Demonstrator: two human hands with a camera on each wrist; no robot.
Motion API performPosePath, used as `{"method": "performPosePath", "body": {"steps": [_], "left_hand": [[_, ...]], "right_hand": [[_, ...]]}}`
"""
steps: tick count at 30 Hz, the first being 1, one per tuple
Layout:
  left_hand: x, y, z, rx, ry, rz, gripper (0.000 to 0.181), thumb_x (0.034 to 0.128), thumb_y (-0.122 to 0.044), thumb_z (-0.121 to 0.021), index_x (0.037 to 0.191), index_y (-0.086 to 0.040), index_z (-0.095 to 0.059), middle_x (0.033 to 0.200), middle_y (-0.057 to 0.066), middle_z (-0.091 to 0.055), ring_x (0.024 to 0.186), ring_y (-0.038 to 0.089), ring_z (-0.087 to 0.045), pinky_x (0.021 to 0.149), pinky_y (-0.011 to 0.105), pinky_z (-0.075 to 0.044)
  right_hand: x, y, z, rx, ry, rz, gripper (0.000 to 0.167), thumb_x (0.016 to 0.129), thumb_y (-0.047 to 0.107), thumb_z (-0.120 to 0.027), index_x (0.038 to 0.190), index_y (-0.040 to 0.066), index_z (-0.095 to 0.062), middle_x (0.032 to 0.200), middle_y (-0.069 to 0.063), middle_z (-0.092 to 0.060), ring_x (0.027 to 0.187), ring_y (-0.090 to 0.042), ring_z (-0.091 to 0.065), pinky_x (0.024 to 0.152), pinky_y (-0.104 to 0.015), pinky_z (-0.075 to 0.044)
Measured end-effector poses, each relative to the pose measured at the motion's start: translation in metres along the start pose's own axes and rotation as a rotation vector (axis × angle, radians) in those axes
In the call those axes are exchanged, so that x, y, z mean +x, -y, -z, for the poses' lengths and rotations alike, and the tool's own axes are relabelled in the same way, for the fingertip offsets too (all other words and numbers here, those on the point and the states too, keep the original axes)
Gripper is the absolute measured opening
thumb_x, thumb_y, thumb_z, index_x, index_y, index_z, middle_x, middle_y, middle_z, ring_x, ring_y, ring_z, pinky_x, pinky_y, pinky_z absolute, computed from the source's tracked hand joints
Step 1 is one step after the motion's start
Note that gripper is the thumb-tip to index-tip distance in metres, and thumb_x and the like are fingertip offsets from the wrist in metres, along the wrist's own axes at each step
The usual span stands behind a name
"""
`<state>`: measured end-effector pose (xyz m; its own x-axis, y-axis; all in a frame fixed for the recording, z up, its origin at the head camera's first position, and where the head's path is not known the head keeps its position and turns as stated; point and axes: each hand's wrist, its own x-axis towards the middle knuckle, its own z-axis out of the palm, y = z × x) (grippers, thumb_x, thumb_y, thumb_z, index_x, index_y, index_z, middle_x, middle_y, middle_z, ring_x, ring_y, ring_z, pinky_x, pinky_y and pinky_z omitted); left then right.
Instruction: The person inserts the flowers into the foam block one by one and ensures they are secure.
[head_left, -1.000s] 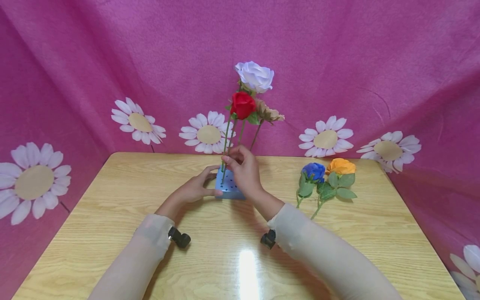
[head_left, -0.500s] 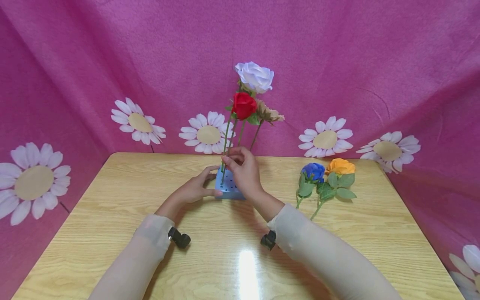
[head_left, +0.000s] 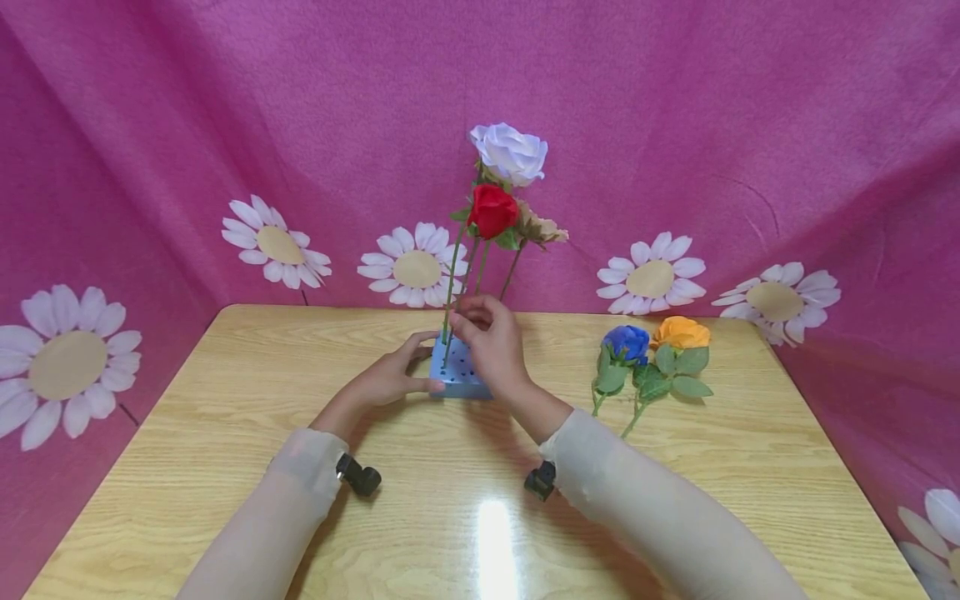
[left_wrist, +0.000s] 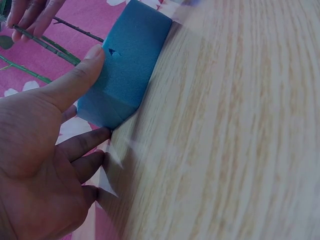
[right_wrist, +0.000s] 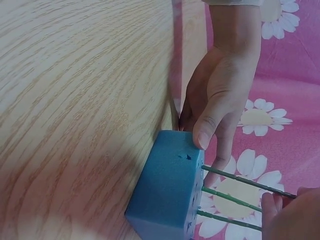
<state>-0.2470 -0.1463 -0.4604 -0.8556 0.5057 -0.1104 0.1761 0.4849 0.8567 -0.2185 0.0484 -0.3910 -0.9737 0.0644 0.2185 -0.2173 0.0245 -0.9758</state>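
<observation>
In the head view a light blue foam block [head_left: 462, 389] with several holes in its top sits on the table. My left hand [head_left: 386, 377] grips its left side, thumb at the near corner; the left wrist view shows the thumb on the block [left_wrist: 135, 60]. Above the block, my right hand [head_left: 492, 346] pinches the thin stem of a red rose [head_left: 492, 211]. A white rose [head_left: 512, 154] and a beige flower [head_left: 543, 227] stand upright behind. Several stems [right_wrist: 230, 199] meet the holed face in the right wrist view. My right hand partly hides the block.
A blue rose [head_left: 627, 343] and an orange rose [head_left: 682, 332] with green leaves lie on the wooden table [head_left: 420, 517], to the right of the block. Behind the table hangs a magenta cloth [head_left: 360, 100] printed with daisies.
The red rose has shifted slightly to the right at its head, its stem tilting more, and my right hand has moved a little to the right with it. My left hand stays put.
</observation>
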Motion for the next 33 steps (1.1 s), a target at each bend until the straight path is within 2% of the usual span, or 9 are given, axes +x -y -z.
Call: {"method": "performPosePath", "body": {"steps": [4,13,23,33], "left_hand": [[0.0,0.001,0.0,-0.007,0.0,-0.013,0.086,0.0922,-0.027,-0.08,0.16,-0.026,-0.027,0.157,0.022,-0.045,0.151,0.036,-0.035,0.123,0.059,-0.022],[0.0,0.002,-0.001,-0.012,-0.007,-0.022,0.086,0.0918,-0.026,-0.08,0.16,-0.025,-0.028,0.157,0.022,-0.046,0.15,0.036,-0.036,0.123,0.059,-0.021],[0.0,0.002,0.0,-0.005,-0.007,-0.001,0.088,0.0909,-0.029,-0.081,0.16,-0.027,-0.028,0.158,0.02,-0.045,0.152,0.035,-0.033,0.124,0.058,-0.019],[0.001,0.003,-0.001,-0.003,-0.002,0.022,0.089,0.0904,-0.03,-0.082,0.161,-0.029,-0.027,0.16,0.018,-0.043,0.154,0.034,-0.028,0.124,0.06,-0.017]], "right_hand": [[0.0,-0.002,0.001,0.003,-0.01,-0.009,0.018,0.092,-0.004,-0.072,0.108,-0.008,-0.066,0.101,-0.023,-0.073,0.084,-0.009,-0.066,0.079,-0.026,-0.061],[0.0,-0.003,0.011,-0.023,-0.013,-0.023,0.019,0.093,-0.001,-0.073,0.11,-0.006,-0.067,0.105,-0.022,-0.073,0.089,-0.015,-0.068,0.079,-0.025,-0.06],[-0.005,-0.006,0.035,-0.079,-0.023,-0.029,0.021,0.092,0.001,-0.074,0.112,-0.005,-0.068,0.107,-0.02,-0.074,0.091,-0.013,-0.068,0.077,-0.021,-0.058],[-0.013,-0.013,0.061,-0.059,-0.037,-0.065,0.024,0.094,0.0,-0.072,0.117,-0.007,-0.066,0.11,-0.023,-0.071,0.091,-0.01,-0.067,0.083,-0.023,-0.059]]}}
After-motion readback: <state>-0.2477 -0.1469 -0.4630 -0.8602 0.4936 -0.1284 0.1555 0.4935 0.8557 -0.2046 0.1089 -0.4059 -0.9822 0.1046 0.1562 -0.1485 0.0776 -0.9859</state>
